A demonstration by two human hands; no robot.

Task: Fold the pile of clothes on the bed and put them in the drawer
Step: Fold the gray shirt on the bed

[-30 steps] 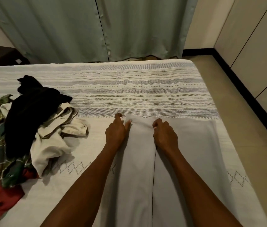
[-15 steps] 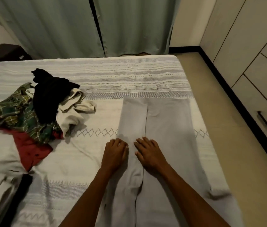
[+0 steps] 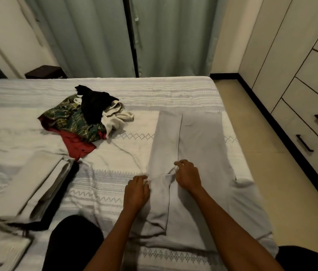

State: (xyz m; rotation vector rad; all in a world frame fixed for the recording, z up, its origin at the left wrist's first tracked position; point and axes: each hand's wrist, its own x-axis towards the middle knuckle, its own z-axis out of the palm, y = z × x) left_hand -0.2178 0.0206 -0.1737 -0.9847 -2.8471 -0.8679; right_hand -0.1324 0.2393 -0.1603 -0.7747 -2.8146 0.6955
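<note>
A light grey garment lies flat along the right side of the bed, one long strip of it folded inward. My left hand pinches the left edge of a bunched grey flap near the bed's front. Just to its right, my right hand pinches the same flap's upper edge. A pile of unfolded clothes, black, green plaid, red and cream, sits on the bed's middle left. Drawers with dark handles line the right wall.
Folded grey and dark clothes are stacked at the bed's left front. My dark-clad knees rest at the bed's near edge. Green curtains hang behind the bed. A strip of beige floor runs between bed and drawers.
Both hands slid back from the garment's far end toward me. They went from flat on the cloth to pinching a flap near its front. The view pulled back.
</note>
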